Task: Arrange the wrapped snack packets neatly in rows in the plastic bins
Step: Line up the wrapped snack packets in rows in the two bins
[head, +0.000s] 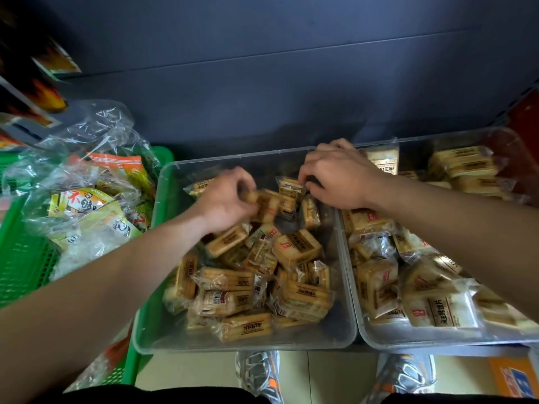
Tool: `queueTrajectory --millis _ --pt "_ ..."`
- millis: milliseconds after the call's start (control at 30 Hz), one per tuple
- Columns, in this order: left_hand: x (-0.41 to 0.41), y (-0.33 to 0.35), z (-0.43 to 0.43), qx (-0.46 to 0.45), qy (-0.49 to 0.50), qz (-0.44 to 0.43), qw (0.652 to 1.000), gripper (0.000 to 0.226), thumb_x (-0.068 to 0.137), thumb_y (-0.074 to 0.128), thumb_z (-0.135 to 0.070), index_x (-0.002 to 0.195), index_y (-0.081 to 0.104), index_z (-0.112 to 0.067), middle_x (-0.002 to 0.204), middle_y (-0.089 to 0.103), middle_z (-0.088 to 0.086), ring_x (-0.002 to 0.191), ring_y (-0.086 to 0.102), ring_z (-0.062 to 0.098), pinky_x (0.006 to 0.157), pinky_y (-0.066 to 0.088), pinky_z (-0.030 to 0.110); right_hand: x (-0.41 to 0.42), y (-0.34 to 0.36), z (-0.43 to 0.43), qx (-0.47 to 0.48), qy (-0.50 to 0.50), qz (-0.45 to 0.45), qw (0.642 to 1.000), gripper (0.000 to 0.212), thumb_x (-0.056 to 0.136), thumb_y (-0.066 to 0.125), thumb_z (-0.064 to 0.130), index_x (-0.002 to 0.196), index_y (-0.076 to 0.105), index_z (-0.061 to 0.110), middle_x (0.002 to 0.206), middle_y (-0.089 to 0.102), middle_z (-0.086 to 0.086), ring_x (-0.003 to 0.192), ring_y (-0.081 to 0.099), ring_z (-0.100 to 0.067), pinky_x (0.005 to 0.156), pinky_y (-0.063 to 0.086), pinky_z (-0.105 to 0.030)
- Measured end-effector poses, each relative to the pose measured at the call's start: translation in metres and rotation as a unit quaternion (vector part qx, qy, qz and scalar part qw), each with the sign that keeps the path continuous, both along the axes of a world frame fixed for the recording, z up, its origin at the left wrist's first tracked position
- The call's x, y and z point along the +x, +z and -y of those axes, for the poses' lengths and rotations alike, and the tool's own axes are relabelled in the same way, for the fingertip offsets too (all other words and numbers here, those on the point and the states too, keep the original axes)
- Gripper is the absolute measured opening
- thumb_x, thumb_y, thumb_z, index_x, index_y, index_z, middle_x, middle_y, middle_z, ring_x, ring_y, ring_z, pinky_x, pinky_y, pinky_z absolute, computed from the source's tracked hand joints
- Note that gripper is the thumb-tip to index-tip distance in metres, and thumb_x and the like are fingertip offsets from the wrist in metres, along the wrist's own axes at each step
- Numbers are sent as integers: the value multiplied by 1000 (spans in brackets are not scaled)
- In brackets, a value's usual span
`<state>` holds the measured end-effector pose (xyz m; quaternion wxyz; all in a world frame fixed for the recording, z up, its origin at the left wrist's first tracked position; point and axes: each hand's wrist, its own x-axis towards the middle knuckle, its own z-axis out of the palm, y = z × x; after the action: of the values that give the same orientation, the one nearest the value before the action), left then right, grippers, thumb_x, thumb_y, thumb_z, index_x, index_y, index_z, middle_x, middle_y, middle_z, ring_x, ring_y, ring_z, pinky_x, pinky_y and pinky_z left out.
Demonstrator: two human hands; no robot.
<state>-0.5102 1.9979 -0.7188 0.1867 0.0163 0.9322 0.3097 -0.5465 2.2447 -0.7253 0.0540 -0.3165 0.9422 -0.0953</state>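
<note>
Held both arms out over the clear bin [204, 342] of jumbled snack packets [294, 246]. Curled the left hand [226, 199] round one packet [265, 207]; pinched another's wrapper [288, 186] in the right hand [335, 179] fingers [304, 173]. Couldn't read the blurred dark lettering.

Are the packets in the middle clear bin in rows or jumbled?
Jumbled: the packets in the middle clear bin lie at mixed angles, overlapping, no rows.

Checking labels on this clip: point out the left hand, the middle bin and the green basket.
Left hand [224, 201]: head view, back of the hand.
Middle bin [204, 344]: head view, near wall.
Green basket [22, 258]: head view, mesh side wall.
</note>
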Motion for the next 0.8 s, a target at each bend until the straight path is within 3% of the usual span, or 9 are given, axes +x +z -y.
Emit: queueTrajectory --millis 100,233,400,500,567,633,800 --pt "-6 11 27 -51 54 -58 996 37 88 74 -11 115 57 -29 114 57 -5 101 56 13 87 40 26 0 1 1 6 1 -5 1000 20 97 55 31 109 71 32 108 64 13 109 46 -10 99 23 -34" --pt "-4 10 42 -169 -1 -28 985 24 88 74 -16 103 62 -31 119 55 -3 108 56 18 93 45 32 0 2 6 25 -4 -1 1000 18 96 55 32 106 71 32 104 64 13 106 46 -10 100 23 -37" --pt "-7 17 44 -202 -20 -12 979 21 82 78 -46 84 63 -32 119 53 -8 112 51 16 99 42 40 6 3 21 0 -15 -9 1000 21 96 52 26 106 70 29 101 64 9 106 58 -16 107 22 -41" --pt "-3 10 46 -200 -50 -34 978 25 82 78 -47 79 61 -30 133 57 -11 123 52 17 107 36 39 11 9 39 -28 9 59 998 25 99 50 23 117 68 27 110 61 7 107 58 -17 99 42 -37" --pt "-3 7 54 -184 -33 -40 982 20 87 74 -43 83 59 -31 124 65 -8 111 61 19 97 46 38 15 9 55 -55 11 123 991 28 101 50 19 122 66 26 118 63 4 110 58 -15 95 48 -34" --pt "-3 7 64 -183 -5 -44 982 16 90 71 -41 92 57 -34 109 67 -7 95 64 18 88 52 37 21 1 73 -48 13 196 979 31 102 51 17 130 64 22 127 65 0 116 59 -17 99 48 -33" --pt "1 1 70 -171 -49 -66 982 14 90 73 -32 95 60 -33 110 57 -9 97 58 16 85 47 34 33 -24 98 56 -12 337 940 46 105 49 35 149 45 22 150 48 -6 133 48 -25 110 41 -37"
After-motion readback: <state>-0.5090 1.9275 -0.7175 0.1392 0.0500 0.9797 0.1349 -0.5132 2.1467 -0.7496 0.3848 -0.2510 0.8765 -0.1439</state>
